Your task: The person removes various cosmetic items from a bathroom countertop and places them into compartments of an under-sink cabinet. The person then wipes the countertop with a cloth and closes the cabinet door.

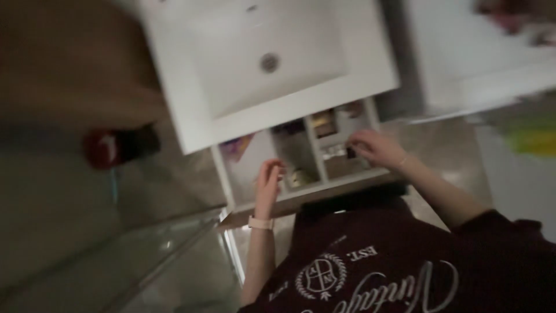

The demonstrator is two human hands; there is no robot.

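Picking through open drawer (243,174) under sink (260,64): right hand (376,148) fingers pinching small dark item (350,152); left hand (267,182) fingers loosely curled, empty. Advise slow lift, clearing dividers.

left hand (269,181) sits at about 7 o'clock of centre, fingers curled and pointing toward 12, a pale band on its wrist. right hand (373,148) lies toward 3 o'clock, fingers bent, reaching toward 9, forearm trailing to 5.
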